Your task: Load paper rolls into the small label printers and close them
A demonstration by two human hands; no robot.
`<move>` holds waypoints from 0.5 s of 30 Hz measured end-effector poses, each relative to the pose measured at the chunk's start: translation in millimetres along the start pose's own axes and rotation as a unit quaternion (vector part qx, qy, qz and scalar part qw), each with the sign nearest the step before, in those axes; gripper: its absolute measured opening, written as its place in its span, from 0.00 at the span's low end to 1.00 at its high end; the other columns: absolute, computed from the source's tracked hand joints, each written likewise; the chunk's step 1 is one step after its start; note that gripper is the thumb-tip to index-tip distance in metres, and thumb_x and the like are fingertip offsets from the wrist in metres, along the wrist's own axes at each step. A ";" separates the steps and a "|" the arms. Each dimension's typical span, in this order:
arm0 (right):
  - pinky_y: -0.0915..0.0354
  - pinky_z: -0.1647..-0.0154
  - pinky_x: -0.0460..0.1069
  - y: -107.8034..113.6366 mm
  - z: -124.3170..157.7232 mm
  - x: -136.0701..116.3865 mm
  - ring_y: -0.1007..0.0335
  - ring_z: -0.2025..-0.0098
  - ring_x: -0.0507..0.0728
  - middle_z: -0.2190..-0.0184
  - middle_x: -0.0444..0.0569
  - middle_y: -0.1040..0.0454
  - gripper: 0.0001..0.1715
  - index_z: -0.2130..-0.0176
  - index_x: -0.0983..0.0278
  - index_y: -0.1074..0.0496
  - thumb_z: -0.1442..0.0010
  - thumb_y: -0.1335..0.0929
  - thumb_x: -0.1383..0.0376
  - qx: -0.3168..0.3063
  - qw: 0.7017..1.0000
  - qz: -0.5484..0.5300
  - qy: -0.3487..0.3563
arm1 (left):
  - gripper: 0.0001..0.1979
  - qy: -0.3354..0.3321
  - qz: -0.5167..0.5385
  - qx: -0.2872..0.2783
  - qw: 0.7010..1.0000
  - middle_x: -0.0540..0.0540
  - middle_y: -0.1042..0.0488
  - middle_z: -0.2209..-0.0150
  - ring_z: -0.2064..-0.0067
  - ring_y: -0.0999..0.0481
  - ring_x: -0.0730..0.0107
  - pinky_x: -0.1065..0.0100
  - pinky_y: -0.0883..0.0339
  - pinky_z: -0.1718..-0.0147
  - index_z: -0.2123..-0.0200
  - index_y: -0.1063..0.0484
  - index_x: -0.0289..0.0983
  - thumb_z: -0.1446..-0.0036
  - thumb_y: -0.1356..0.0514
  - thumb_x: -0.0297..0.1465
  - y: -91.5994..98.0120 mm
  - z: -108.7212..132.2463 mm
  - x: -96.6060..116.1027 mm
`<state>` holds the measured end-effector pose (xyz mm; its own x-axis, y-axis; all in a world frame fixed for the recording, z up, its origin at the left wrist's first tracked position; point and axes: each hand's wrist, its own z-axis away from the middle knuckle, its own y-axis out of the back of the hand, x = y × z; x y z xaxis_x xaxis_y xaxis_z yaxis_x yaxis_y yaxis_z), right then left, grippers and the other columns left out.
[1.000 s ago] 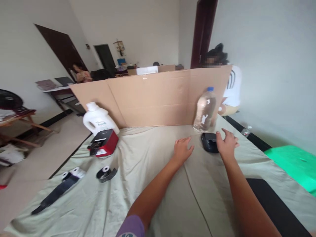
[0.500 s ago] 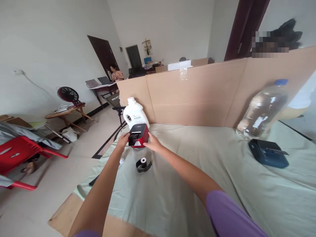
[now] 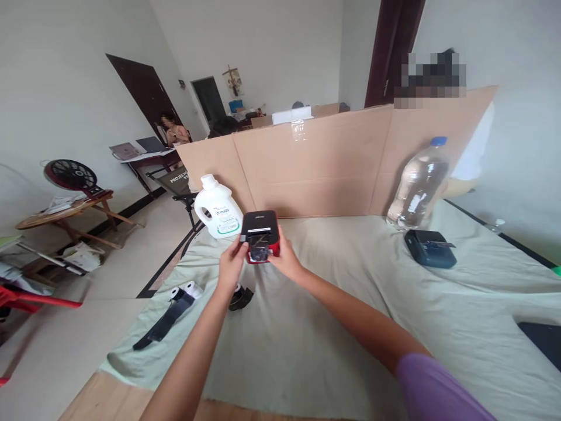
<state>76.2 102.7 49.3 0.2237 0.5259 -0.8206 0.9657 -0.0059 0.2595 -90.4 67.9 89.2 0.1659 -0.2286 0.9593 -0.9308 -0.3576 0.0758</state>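
A small red and black label printer [image 3: 260, 224] is gripped between my two hands above the cloth, with a shiny dark strip [image 3: 258, 247] at its front. My left hand [image 3: 232, 264] is closed on its left side, thumb near the front. My right hand [image 3: 286, 256] holds the right side. A roll of black tape [image 3: 241, 298] lies nearer to me, partly behind my left wrist. Further left lie two white-cored rolls [image 3: 191, 289] with black strips [image 3: 164, 321] pulled out.
A white jug [image 3: 219, 207] stands behind the printer, before a cardboard partition [image 3: 315, 169]. Right of it are a large clear bottle [image 3: 418, 187] with a blue cap and a dark blue device [image 3: 429, 248]. A person [image 3: 174, 130] sits far back; another is partly behind the partition.
The printer has moved right, away from in front of the white jug, still in both hands. The view has turned right, and the rolls on the left now show fully.
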 end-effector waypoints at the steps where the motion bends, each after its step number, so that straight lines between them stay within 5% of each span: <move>1: 0.40 0.40 0.63 25.8 14.1 -2.7 0.35 0.42 0.67 0.41 0.56 0.30 0.59 0.27 0.59 0.60 0.46 0.27 0.61 0.018 0.999 0.027 0.005 | 0.28 -0.022 -0.006 -0.028 0.999 0.42 0.25 0.43 0.40 0.28 0.56 0.56 0.40 0.36 0.41 0.28 0.37 0.42 0.37 0.41 -18.3 16.6 5.5; 4: 0.38 0.43 0.64 91.8 63.4 -9.5 0.34 0.46 0.67 0.42 0.56 0.31 0.55 0.27 0.58 0.60 0.43 0.30 0.62 0.046 0.993 0.110 -0.003 | 0.29 -0.035 0.006 -0.088 0.995 0.44 0.30 0.37 0.35 0.33 0.58 0.59 0.42 0.35 0.37 0.31 0.39 0.39 0.40 0.44 -67.5 69.2 12.4; 7: 0.34 0.46 0.64 129.5 107.3 -10.7 0.33 0.48 0.66 0.39 0.57 0.33 0.52 0.27 0.57 0.61 0.41 0.32 0.62 0.061 0.983 0.175 -0.019 | 0.29 -0.011 0.040 -0.124 0.991 0.44 0.32 0.36 0.35 0.33 0.59 0.61 0.39 0.36 0.35 0.34 0.40 0.37 0.42 0.44 -98.6 110.9 6.3; 15: 0.32 0.45 0.66 134.7 139.5 8.5 0.33 0.45 0.68 0.34 0.57 0.39 0.55 0.27 0.57 0.65 0.42 0.33 0.65 0.064 0.973 0.219 -0.034 | 0.28 -0.003 0.031 -0.128 0.991 0.42 0.33 0.36 0.32 0.37 0.59 0.58 0.43 0.33 0.34 0.36 0.39 0.35 0.43 0.43 -111.3 134.3 -21.4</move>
<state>226.5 -12.3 6.3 0.6213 0.3916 -0.6787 0.7835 -0.3246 0.5300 53.4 -9.0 23.7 0.1071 -0.2477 0.9629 -0.9913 -0.1015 0.0841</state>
